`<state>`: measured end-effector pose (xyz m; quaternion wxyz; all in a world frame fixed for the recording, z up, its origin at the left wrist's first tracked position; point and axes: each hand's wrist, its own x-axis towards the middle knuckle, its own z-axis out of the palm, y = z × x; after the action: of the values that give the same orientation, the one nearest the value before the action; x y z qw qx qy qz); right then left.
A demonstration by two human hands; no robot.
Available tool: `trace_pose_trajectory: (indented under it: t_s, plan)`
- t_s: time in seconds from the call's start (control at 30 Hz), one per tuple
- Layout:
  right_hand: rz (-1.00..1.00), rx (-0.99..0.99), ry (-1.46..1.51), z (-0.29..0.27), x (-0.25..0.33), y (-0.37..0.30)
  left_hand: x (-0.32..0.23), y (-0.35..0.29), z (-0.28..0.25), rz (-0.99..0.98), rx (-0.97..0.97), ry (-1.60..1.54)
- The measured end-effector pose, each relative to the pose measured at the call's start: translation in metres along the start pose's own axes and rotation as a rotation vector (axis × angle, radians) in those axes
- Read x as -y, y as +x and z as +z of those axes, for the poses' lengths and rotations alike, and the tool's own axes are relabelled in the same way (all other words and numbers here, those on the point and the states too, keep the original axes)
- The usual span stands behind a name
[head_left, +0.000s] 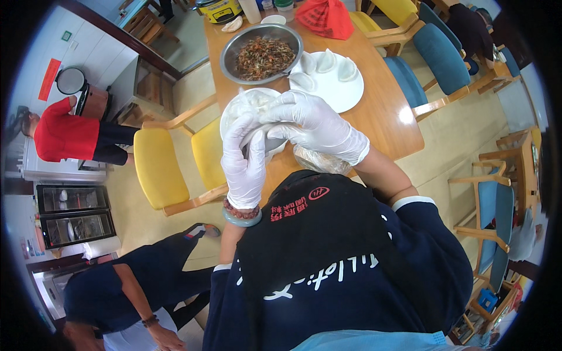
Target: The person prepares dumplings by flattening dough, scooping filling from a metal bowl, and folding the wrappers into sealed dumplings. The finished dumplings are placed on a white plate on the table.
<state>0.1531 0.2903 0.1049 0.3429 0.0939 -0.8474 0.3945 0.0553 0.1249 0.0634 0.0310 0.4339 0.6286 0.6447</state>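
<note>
Both my hands wear white gloves and meet over the near left part of the wooden table. My left hand and my right hand pinch together on a pale dumpling, mostly hidden by the fingers. Beneath them is a white plate with whitish, crumpled-looking contents, partly covered by my hands. Just beyond stands a steel bowl of shredded brown and orange filling. To its right, a white plate carries several half-moon dumplings along its far and left sides.
A clear plastic-wrapped bundle lies beside my right wrist. At the far end are a red plastic bag and a yellow pot. Yellow chairs and blue chairs flank the table. One person stands lower left, another farther off.
</note>
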Motion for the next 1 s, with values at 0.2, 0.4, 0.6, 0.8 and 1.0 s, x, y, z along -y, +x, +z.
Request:
trace_pose_trajectory:
  t_s: [0.2,0.4,0.6,0.8,1.0]
  plan:
    - [0.024,-0.061,-0.171,0.002,-0.003,-0.012,-0.013,0.007,-0.016,-0.474,0.281,-0.373]
    - [0.175,-0.221,0.126,-0.005,-0.008,-0.023,-0.019,0.029,-0.044,-0.491,0.56,-0.855]
    - [0.248,-0.317,0.225,0.008,-0.015,-0.029,0.014,0.005,0.017,-0.388,0.261,-0.53]
    - [0.13,-0.159,0.007,-0.007,-0.014,-0.027,0.019,0.0,0.022,-0.313,0.142,-0.414]
    - [0.136,-0.116,0.016,-0.009,-0.012,-0.023,0.013,-0.001,0.019,-0.375,0.156,-0.382]
